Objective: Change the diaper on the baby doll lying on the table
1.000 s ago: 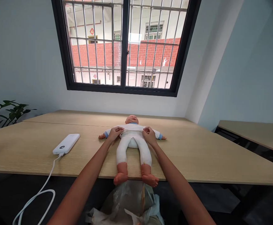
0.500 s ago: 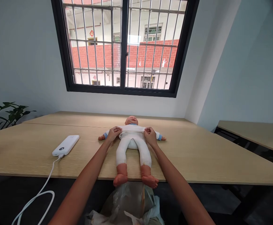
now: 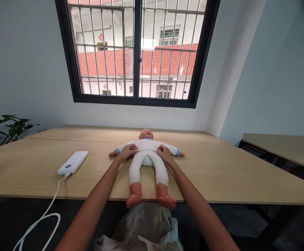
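Note:
A baby doll (image 3: pixel 135 170) lies on its back on the wooden table, head towards the window and feet at the front edge. It wears a white shirt (image 3: pixel 148 144) with blue collar and cuffs; its arms are spread wide. My left hand (image 3: pixel 128 151) pinches the shirt's hem at the left side of the doll's waist. At the right side of the waist, my right hand (image 3: pixel 164 153) grips the same hem, fingers closed. The hem lies across the top of the doll's white legs. Fingertips of both hands are partly hidden.
On the left of the table (image 3: pixel 220 174) lies a white power bank (image 3: pixel 73 162); its white cable (image 3: pixel 53 201) hangs over the front edge. A plastic-lined bin (image 3: pixel 144 226) stands below the doll's feet. A leafy plant (image 3: pixel 10 127) is at far left, another table (image 3: pixel 285 148) at right.
Both hands have moved slightly down and inward, drawing the shirt's hem towards the doll's legs. The folded edge across its belly now lies flatter.

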The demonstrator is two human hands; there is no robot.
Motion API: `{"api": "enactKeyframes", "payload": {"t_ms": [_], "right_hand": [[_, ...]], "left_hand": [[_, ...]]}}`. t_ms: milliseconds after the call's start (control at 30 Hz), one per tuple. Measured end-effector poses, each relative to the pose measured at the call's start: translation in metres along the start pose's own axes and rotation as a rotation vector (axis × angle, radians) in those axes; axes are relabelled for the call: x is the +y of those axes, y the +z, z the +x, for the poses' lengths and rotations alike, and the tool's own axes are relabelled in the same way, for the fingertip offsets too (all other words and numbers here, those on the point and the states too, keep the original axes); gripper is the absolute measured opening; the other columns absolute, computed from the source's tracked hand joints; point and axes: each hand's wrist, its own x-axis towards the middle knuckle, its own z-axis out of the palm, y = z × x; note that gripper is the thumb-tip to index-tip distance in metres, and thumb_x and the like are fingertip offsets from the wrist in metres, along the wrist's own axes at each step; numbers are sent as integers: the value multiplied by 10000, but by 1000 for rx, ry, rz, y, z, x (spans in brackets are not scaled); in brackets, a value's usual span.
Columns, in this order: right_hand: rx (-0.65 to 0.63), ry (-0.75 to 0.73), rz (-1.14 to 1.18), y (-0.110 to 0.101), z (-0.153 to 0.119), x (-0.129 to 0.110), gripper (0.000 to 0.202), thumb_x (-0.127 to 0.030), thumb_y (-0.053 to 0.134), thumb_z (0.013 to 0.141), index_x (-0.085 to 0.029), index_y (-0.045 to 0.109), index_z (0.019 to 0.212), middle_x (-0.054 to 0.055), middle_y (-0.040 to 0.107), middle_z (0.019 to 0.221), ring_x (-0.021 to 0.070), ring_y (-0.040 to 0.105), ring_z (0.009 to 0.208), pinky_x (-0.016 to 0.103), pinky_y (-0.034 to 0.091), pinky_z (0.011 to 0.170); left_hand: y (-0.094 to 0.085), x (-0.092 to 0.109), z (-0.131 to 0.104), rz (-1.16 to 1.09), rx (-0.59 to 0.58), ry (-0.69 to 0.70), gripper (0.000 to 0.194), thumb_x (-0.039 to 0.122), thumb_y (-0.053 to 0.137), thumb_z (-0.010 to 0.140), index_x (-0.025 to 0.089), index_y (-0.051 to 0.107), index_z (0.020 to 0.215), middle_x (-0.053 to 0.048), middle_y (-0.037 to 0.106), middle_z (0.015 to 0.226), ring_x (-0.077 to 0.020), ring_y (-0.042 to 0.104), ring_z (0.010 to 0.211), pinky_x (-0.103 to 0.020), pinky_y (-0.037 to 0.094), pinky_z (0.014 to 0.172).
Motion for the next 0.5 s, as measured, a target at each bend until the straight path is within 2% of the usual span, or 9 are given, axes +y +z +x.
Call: {"api": "enactKeyframes", "payload": {"t_ms": [133,267,367,500], "right_hand": [[-13,52,88,0,1,3,83,-286,453,658,-221,501,643,-21,524,566,158,472,556,280,353,543],[36,86,62,0,6,13,117,-225,477,585,-223,513,696,-15,536,634,170,500,615,288,385,579],[103,181,43,1,9,23,159,-197,526,528,-233,477,675,1,541,680,189,521,681,297,404,603],[50,299,133,2,7,25,213,-213,549,548,-233,464,742,8,548,694,194,543,674,300,427,580]], "left_hand": [[-3,-4,2,40,-17,-33,260,271,731,574,164,612,779,37,519,663,-102,460,594,-226,335,562],[-6,-13,7,57,34,-51,261,210,727,529,173,548,715,46,508,655,-97,447,582,-231,341,561],[-8,-18,7,58,66,-68,281,179,722,507,172,531,713,26,541,701,-111,485,625,-249,383,602],[-8,-17,2,38,80,-84,323,188,716,539,165,550,815,-22,600,827,-148,556,739,-276,441,682]]}}
